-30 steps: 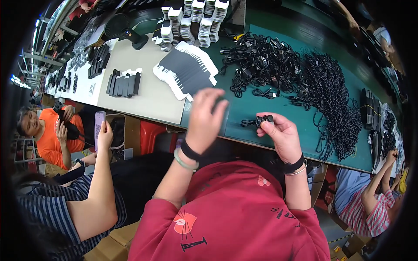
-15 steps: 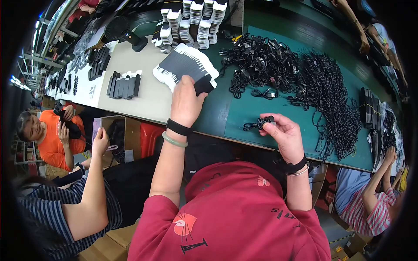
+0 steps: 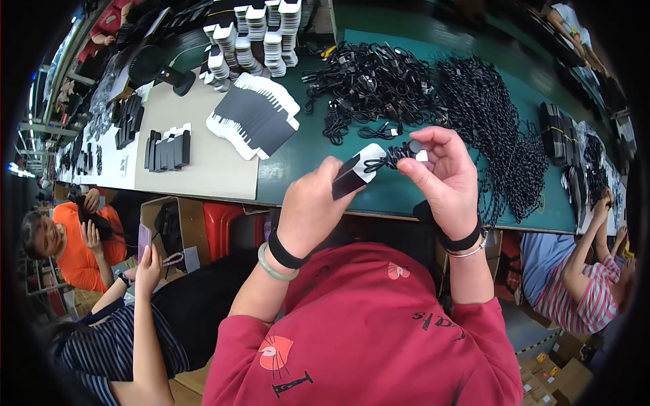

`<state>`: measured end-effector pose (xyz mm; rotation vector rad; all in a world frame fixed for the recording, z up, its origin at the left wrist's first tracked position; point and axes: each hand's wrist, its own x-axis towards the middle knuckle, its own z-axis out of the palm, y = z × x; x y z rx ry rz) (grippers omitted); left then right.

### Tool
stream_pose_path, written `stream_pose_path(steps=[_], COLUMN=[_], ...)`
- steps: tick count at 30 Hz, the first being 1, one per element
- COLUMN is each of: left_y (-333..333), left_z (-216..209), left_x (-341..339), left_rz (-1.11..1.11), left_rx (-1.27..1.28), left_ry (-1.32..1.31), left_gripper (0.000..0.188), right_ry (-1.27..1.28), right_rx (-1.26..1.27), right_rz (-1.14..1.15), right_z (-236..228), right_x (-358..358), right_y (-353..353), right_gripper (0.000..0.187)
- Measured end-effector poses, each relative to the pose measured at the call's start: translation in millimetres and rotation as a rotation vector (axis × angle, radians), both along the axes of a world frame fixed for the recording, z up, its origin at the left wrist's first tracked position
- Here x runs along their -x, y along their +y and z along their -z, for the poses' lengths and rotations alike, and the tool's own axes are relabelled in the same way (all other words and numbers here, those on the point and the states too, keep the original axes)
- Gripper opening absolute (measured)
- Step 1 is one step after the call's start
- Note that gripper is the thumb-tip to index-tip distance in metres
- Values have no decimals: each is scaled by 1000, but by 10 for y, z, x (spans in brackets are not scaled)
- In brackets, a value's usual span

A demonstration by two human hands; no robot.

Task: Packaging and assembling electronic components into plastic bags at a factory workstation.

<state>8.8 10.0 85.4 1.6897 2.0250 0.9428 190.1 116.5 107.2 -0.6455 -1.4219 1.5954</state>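
The box [image 3: 349, 181], narrow and black with a white inner end, is above the front edge of the counter [image 3: 276, 177], tilted, its white end up and toward the right. The cable [image 3: 391, 158], black and bundled, is held at that end; its loops overlap the white flap in view. Whether any loop has entered the box cannot be determined.

Hands: the left hand [image 3: 311, 203] is closed around the lower part of the box. The right hand [image 3: 447, 179] is partly curled and pinches the cable near its round dark end between thumb and fingers. Each wrist carries a black band; the left also has a pale green bangle.

Beyond the hands, a green mat [image 3: 396, 198] bears a heap of cables [image 3: 379, 78], with one loose bundle [image 3: 380, 131] at its near side. A mass of braided cords [image 3: 487, 128] adjoins the heap on the right and hangs over the near edge. Left of the mat, flat cartons [image 3: 254, 116] are fanned out, dark with white flaps. Stacks [image 3: 250, 47] of white-edged pieces stand behind them. Further left are a row of small black boxes [image 3: 167, 152] and a black fan [image 3: 159, 71]. A red stool [image 3: 220, 230] is below the counter; beside it, a seated person holds a phone [image 3: 144, 238].
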Motion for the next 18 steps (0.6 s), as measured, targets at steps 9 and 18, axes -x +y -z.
stream_pose_path(steps=[9,18], left_y=[-47,-77], left_z=[-67,-13], left_x=[-174,-333], left_rz=[36,5], left_rx=[158,92], left_ry=[-298,-294], left_gripper=[38,42], right_ry=[-301,-358], right_rx=[-423,-505], right_rz=[19,9], right_z=[33,149], right_x=[-18,-23], right_y=[-5,-76], right_gripper=[32,31])
